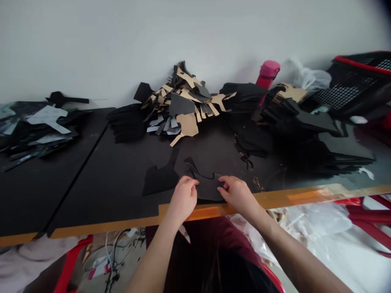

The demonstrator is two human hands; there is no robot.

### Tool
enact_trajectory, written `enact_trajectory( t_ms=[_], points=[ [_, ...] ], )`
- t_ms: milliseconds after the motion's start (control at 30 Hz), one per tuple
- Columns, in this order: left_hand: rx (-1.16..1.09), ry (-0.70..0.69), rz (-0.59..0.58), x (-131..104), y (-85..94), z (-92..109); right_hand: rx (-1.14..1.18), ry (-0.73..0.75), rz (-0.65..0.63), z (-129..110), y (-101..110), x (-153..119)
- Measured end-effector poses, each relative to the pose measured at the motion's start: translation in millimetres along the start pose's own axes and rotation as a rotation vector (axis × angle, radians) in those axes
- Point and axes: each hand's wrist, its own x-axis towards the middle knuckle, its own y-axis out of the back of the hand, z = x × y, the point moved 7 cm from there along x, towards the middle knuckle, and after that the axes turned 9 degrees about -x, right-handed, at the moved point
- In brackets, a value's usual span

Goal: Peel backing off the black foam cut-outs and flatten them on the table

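Observation:
Near the table's front edge, a dark grey cut sheet piece [209, 188] with a curved, notched outline lies between my hands. My left hand [185, 194] pinches its left side with thumb and fingertips. At its right side, my right hand [236, 192] grips the edge in the same way. A narrow dark tail of material sticks up beyond my left fingers; whether it belongs to the same piece I cannot tell. Just left of my left hand, a flat black cut piece [160, 179] with a long tab rests on the black table [122, 175].
Behind lies a heap of tan and grey cut pieces [186, 103], beside a black stack [126, 122]. More black stacks [330, 126] spread at the right, near a pink-lidded bottle [269, 73] and a black basket [345, 85]. Another pile [45, 126] sits far left. Tape [275, 199] covers the front edge.

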Motion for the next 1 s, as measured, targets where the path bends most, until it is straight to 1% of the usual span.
enact_trajectory(
  t_ms=[133,300,400,467,567,667,867,1000],
  points=[
    [-0.124,0.051,-0.103,2,-0.3,-7,0.044,-0.017,-0.012,2,0,1],
    [-0.283,0.158,-0.154,0,-1.2,-18,0.167,-0.100,-0.079,7,-4,0],
    [-0.373,0.219,-0.206,-2,-2.7,-22,0.245,-0.140,-0.111,9,-6,0],
    [-0.409,0.230,-0.237,-4,-3.9,-22,0.292,-0.175,-0.137,10,-7,-1],
    [-0.451,0.200,-0.231,-4,-4.5,-22,0.379,-0.253,-0.198,12,-10,-3],
    [-0.473,0.203,-0.208,-5,-5.6,-25,0.457,-0.301,-0.226,13,-11,-3],
    [-0.386,0.216,-0.194,-4,-5.7,-25,0.526,-0.332,-0.291,19,-16,0],
    [-0.385,0.239,-0.170,-4,-5.5,-21,0.515,-0.292,-0.311,22,-17,2]
  ],
)
